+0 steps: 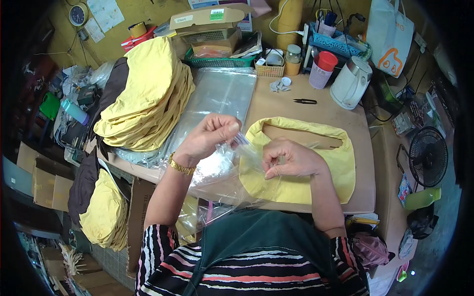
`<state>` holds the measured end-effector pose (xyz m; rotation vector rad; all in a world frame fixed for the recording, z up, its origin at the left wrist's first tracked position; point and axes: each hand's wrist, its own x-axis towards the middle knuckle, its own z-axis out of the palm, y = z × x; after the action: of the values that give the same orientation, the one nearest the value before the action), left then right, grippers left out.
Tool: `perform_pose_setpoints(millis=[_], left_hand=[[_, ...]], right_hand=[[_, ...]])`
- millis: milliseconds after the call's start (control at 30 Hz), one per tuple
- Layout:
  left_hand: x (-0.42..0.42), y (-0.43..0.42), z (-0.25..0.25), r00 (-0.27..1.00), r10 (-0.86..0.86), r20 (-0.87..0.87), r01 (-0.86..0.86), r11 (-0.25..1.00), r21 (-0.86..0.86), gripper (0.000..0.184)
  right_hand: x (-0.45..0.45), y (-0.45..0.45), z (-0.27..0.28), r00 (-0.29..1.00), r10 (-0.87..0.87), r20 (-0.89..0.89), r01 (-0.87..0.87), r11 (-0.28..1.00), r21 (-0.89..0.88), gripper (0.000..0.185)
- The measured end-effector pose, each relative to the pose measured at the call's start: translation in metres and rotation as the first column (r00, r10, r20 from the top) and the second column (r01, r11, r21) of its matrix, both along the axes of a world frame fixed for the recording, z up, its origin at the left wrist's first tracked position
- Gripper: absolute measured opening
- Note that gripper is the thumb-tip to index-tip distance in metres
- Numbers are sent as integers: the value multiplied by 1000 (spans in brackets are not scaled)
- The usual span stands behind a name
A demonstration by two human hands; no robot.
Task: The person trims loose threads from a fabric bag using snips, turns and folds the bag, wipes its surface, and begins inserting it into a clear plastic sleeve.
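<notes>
My left hand (pixel 211 134), with a gold watch band at the wrist, pinches the edge of a clear plastic bag (pixel 252 159). My right hand (pixel 292 159) has its fingers closed on the same bag a little to the right. The thin film hangs between both hands and down toward the table's front edge. Beneath my right hand a yellow cloth tote bag (pixel 335 167) lies flat, its handle opening at the far side. Left of it, a stack of clear plastic bags (pixel 222 89) spreads over the table, partly hidden by my left arm.
A tall pile of folded yellow cloth bags (pixel 143 93) stands at the left, with another bundle (pixel 103 212) lower down. Thread snips (pixel 305 101) lie near a white kettle (pixel 350 83). Baskets (pixel 217 60) line the wall, and a black fan (pixel 428 156) is at the right.
</notes>
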<state>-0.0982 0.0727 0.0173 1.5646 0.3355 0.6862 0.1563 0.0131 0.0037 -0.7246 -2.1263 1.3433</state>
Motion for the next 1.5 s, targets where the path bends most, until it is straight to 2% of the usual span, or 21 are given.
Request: perform_pose_setpoints(millis=[133, 200, 267, 300, 367, 467, 500, 533, 567, 600, 633, 700, 800, 867, 1033, 1167, 1267, 1300, 1400, 1433, 1500], left_hand=[[-11, 9, 17, 872, 394, 292, -264, 878, -399, 29], [-26, 22, 26, 782, 528, 332, -336, 805, -489, 33], [-33, 29, 31, 761, 619, 195, -568, 781, -262, 33], [-34, 29, 32, 761, 619, 194, -569, 780, -260, 33], [-34, 25, 36, 959, 101, 264, -56, 983, -172, 22], [-21, 7, 51, 970, 100, -222, -88, 994, 65, 20], [-19, 6, 54, 885, 80, -459, 43, 967, 250, 19], [-22, 7, 61, 843, 18, -538, 87, 982, 170, 24], [-21, 7, 59, 843, 18, -538, 87, 982, 170, 24], [-19, 8, 56, 820, 81, -567, 63, 971, 230, 27], [-15, 9, 55, 793, 143, -592, 45, 956, 290, 29], [13, 2, 53, 812, 192, -552, 49, 919, 391, 30], [39, -3, 70, 732, 239, -638, 185, 832, 524, 25], [28, 12, 73, 798, 220, -562, 160, 821, 548, 25], [-34, 54, 69, 908, 195, -370, -98, 959, 265, 22], [-68, 63, 61, 947, 226, -227, -210, 973, 92, 17], [-62, 30, 62, 942, 0, -335, -14, 999, -38, 29], [-58, 37, 53, 829, -146, -540, 277, 946, 170, 21], [-39, 27, 33, 722, -273, -635, 320, 947, -43, 20], [-37, 27, 32, 805, -109, -583, 149, 989, 22, 21], [-32, 32, 31, 854, 72, -516, -33, 996, 84, 23]], right_hand=[[20, -6, 7, 999, -41, 1, 36, 893, 448, 24], [30, -15, -2, 985, -71, -159, 112, 959, 261, 22], [40, -16, -8, 942, -131, -308, 156, 986, 56, 21], [46, -15, -9, 875, -178, -451, 198, 980, -3, 20], [70, -9, -23, 781, -229, -581, 234, 970, -69, 20], [104, 7, -44, 518, -439, -734, 158, 893, -422, 20], [103, 9, -38, 654, -633, -414, 499, 773, -393, 17], [101, 9, -32, 610, -791, -51, 766, 605, -215, 16], [98, 8, -28, 611, -790, -51, 766, 606, -215, 16], [95, 7, -23, 561, -826, 58, 756, 540, 369, 13], [85, 5, -11, 460, -881, 112, 448, 339, 827, 14], [35, 9, 19, 656, -713, -248, 724, 503, 472, 19], [-22, 9, 24, 686, -447, -575, 544, 839, -2, 23], [-23, 22, 9, 779, -253, -573, 107, 955, -276, 25], [28, -7, 8, 995, 61, -82, -89, 914, -396, 14], [72, -18, -25, 998, 10, -66, -37, 904, -426, 10], [116, -8, -44, 923, -276, 269, 351, 890, -292, 14], [131, -2, -47, 915, -397, 67, 401, 883, -242, 15], [134, -2, -50, 730, -559, -394, 443, 825, -350, 17], [130, -2, -50, 517, -613, -597, 377, 790, -483, 16], [121, -6, -55, 557, -522, -646, 317, 853, -415, 16]])
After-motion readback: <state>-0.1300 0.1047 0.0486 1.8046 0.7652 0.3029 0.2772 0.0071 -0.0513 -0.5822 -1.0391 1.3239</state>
